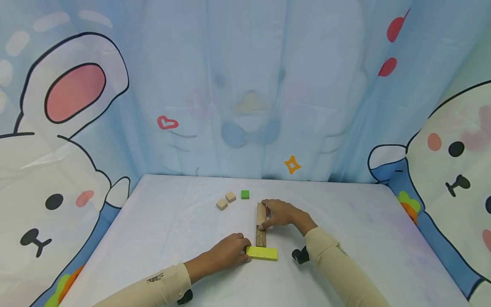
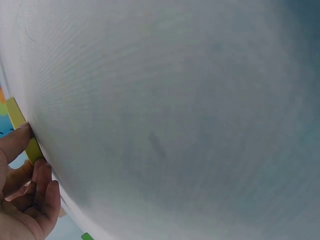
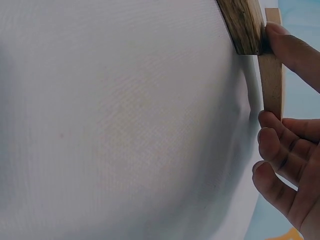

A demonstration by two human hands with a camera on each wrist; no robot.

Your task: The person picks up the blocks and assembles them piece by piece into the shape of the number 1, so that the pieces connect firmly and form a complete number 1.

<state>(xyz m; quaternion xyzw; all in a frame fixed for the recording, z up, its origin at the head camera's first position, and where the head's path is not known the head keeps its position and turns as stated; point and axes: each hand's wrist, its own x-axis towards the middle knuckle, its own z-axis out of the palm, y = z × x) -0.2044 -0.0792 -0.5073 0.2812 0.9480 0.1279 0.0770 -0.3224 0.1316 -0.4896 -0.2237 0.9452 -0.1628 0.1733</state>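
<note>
A flat yellow block lies crosswise on the table. My left hand pinches its left end between thumb and fingers, which the left wrist view shows too. Touching its back edge, a darker wooden block runs away from me. In line beyond that is a lighter wooden block, and my right hand grips it lengthwise from the right side. In the right wrist view, the right thumb is at the joint where both wooden blocks meet, with the fingertips at the opposite end.
Two small plain wooden cubes and a green cube sit farther back, left of the wooden blocks. A white cloth covers the table. Behind it hangs a blue curtain with cartoon prints. Black wrist devices show beneath the sleeves.
</note>
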